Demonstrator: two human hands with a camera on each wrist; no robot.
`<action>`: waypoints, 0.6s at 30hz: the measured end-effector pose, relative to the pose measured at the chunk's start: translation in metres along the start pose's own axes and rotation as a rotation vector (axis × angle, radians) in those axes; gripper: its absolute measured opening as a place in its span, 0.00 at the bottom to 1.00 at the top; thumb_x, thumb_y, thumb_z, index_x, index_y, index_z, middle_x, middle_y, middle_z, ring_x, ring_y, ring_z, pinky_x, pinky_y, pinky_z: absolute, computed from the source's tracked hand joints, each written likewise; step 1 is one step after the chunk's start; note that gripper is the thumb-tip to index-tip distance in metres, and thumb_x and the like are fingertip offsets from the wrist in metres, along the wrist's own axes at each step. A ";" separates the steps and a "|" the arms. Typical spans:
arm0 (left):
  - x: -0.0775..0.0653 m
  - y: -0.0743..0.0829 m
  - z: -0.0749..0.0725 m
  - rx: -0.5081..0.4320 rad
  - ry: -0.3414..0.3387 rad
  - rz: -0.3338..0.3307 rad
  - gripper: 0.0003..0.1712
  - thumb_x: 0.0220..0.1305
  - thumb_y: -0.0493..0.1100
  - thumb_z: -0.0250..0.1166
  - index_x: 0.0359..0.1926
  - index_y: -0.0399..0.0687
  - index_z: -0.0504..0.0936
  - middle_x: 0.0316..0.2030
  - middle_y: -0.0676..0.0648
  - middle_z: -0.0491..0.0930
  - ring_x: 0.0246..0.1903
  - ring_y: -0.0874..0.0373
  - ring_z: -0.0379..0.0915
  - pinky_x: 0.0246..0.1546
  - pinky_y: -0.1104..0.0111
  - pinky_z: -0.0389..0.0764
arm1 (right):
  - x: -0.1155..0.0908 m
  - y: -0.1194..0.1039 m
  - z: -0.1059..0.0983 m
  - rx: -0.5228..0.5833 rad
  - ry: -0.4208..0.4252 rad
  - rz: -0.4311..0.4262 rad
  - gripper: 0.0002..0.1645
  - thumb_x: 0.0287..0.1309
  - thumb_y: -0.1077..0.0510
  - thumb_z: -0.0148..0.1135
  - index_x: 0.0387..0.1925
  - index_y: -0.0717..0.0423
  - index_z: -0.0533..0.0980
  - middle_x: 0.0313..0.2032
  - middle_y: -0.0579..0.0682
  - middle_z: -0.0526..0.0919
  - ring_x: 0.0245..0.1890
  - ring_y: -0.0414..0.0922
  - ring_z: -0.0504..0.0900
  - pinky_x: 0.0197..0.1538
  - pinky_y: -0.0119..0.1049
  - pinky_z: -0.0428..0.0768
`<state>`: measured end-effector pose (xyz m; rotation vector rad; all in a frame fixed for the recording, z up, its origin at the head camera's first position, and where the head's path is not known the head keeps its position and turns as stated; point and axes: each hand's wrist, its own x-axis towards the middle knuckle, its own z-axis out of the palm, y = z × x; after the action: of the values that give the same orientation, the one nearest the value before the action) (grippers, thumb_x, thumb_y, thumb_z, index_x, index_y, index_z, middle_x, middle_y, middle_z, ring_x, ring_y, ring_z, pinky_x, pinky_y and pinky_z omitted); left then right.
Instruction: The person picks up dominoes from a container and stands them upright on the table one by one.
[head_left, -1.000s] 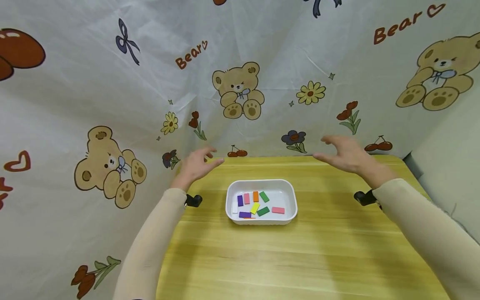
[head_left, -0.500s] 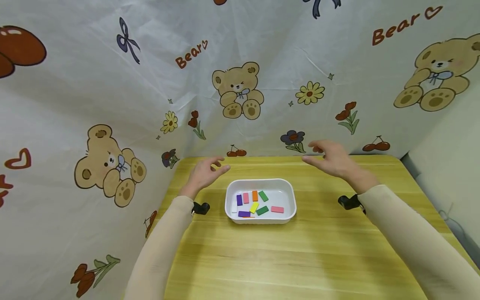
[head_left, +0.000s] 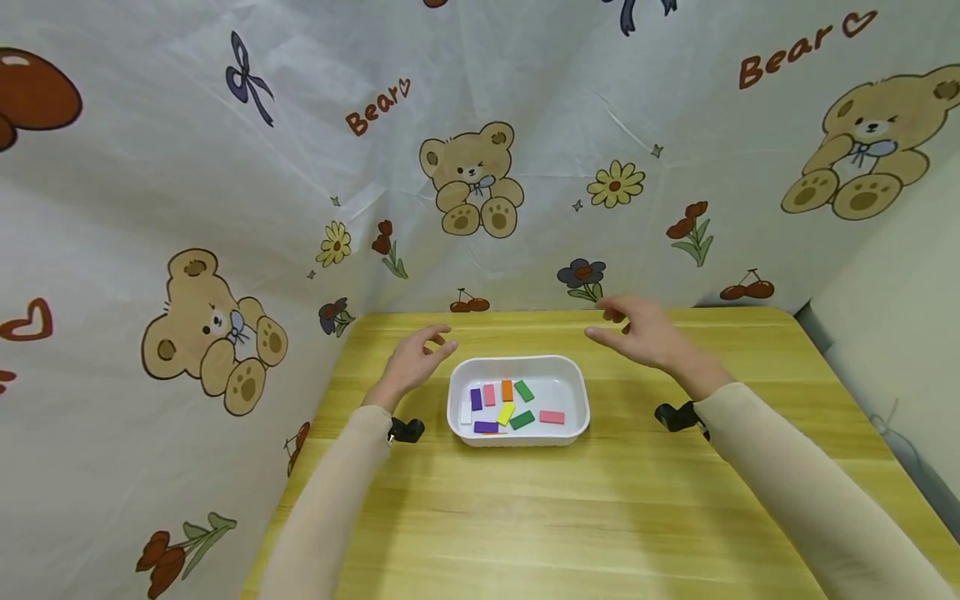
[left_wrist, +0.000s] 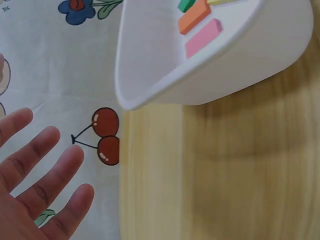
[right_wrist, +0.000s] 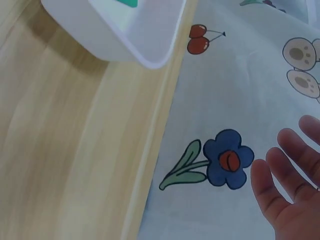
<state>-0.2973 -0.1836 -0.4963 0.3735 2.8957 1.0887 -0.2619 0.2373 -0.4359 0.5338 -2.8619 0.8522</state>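
Observation:
A white tray stands on the wooden table, holding several small flat blocks. Among them are a yellow block, an orange block, a green block, a pink block, a purple block and a white block. My left hand hovers at the tray's left, fingers loosely bent and holding nothing. To the tray's upper right hangs my right hand, its thumb apart from the fingers and nothing held. Neither hand touches the tray.
The yellowish wooden table runs back to a hanging cloth printed with bears and flowers. A black wrist camera sits on the left wrist, another black wrist camera on the right. A cable shows beyond the right edge.
Both hands have come closer to the tray: the left lower and slightly right, the right leftward and lower. Tray and blocks keep their places on the table.

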 end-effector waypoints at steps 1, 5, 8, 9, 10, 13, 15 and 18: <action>-0.001 -0.002 0.003 -0.005 -0.005 -0.004 0.33 0.73 0.69 0.56 0.70 0.62 0.75 0.57 0.48 0.82 0.49 0.48 0.81 0.50 0.52 0.85 | 0.000 -0.001 0.003 0.008 -0.002 0.005 0.37 0.67 0.37 0.65 0.65 0.59 0.75 0.53 0.62 0.82 0.52 0.59 0.79 0.53 0.56 0.82; -0.005 -0.005 0.012 -0.031 -0.004 -0.010 0.31 0.75 0.67 0.55 0.71 0.61 0.75 0.57 0.48 0.81 0.48 0.49 0.80 0.51 0.53 0.84 | 0.000 -0.005 0.014 0.038 -0.013 0.019 0.37 0.66 0.36 0.65 0.65 0.57 0.75 0.53 0.61 0.82 0.51 0.57 0.79 0.51 0.53 0.83; -0.007 -0.006 0.016 -0.064 0.006 -0.017 0.29 0.76 0.64 0.55 0.71 0.59 0.75 0.57 0.46 0.81 0.48 0.47 0.80 0.51 0.51 0.83 | 0.000 -0.008 0.023 0.044 -0.013 0.002 0.37 0.65 0.36 0.66 0.65 0.57 0.75 0.54 0.60 0.83 0.51 0.55 0.79 0.49 0.50 0.84; -0.008 -0.006 0.017 -0.078 0.009 -0.021 0.30 0.77 0.63 0.55 0.71 0.58 0.75 0.58 0.45 0.81 0.48 0.46 0.80 0.51 0.50 0.83 | -0.001 -0.008 0.026 0.046 -0.011 -0.007 0.37 0.65 0.37 0.67 0.64 0.57 0.76 0.53 0.60 0.83 0.50 0.54 0.80 0.48 0.49 0.84; -0.008 -0.006 0.019 -0.087 0.010 -0.028 0.30 0.77 0.63 0.55 0.72 0.58 0.74 0.58 0.44 0.81 0.49 0.45 0.79 0.51 0.50 0.83 | -0.001 -0.009 0.028 0.047 -0.010 -0.016 0.36 0.65 0.38 0.67 0.64 0.57 0.76 0.53 0.59 0.83 0.50 0.54 0.80 0.48 0.49 0.84; -0.008 -0.008 0.025 -0.105 0.017 -0.047 0.30 0.78 0.61 0.55 0.74 0.61 0.70 0.60 0.43 0.80 0.49 0.45 0.79 0.51 0.50 0.83 | -0.002 -0.011 0.036 0.047 -0.012 -0.028 0.35 0.65 0.39 0.68 0.62 0.57 0.77 0.51 0.58 0.83 0.49 0.53 0.80 0.47 0.47 0.84; -0.008 -0.009 0.030 -0.105 0.016 -0.056 0.29 0.78 0.61 0.54 0.75 0.64 0.69 0.60 0.44 0.81 0.48 0.47 0.80 0.49 0.54 0.83 | -0.004 -0.012 0.042 0.053 -0.013 -0.026 0.34 0.64 0.39 0.68 0.61 0.57 0.78 0.50 0.57 0.84 0.48 0.53 0.80 0.47 0.46 0.84; -0.010 -0.011 0.036 -0.110 0.005 -0.069 0.28 0.78 0.60 0.55 0.75 0.66 0.69 0.58 0.44 0.81 0.42 0.51 0.80 0.41 0.60 0.83 | -0.007 -0.016 0.051 0.056 -0.025 -0.017 0.34 0.64 0.38 0.68 0.62 0.56 0.77 0.51 0.57 0.84 0.48 0.54 0.81 0.47 0.47 0.83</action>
<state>-0.2865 -0.1705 -0.5318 0.2654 2.8134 1.2327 -0.2498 0.1995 -0.4718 0.5781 -2.8589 0.9319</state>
